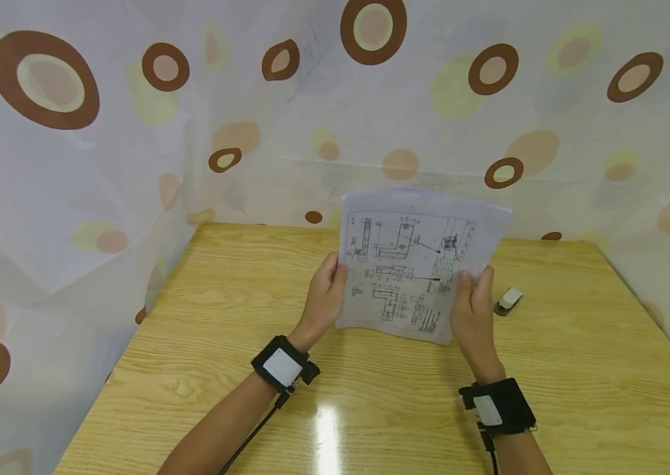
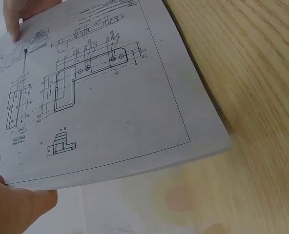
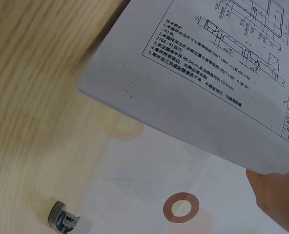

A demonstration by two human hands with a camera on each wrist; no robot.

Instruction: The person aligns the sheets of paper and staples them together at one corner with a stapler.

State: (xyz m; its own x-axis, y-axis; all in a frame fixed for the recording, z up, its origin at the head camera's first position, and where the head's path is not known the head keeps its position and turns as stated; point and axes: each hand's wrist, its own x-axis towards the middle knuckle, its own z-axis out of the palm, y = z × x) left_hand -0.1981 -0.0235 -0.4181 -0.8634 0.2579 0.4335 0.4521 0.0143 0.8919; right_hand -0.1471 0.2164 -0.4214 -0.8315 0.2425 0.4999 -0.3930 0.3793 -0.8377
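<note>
A stack of paper sheets [image 1: 412,264], its top sheet printed with technical drawings, is held up and tilted above the table. My left hand [image 1: 324,300] grips its left edge, thumb on the front. Along the right edge, my right hand [image 1: 475,313] pinches the sheets the same way. The left wrist view shows the stack's corner [image 2: 203,141] and part of the left hand [image 2: 17,204]. Printed text lines fill a corner of the top sheet [image 3: 134,97] in the right wrist view, with the right hand [image 3: 281,195] at its edge. Fingers behind the paper are hidden.
A small white and dark-grey object, possibly a mini stapler [image 1: 509,301], lies on the wooden table [image 1: 204,316] right of the right hand. A patterned sheet [image 1: 287,119] hangs behind the table and along its sides. Cables run from both wrist cameras.
</note>
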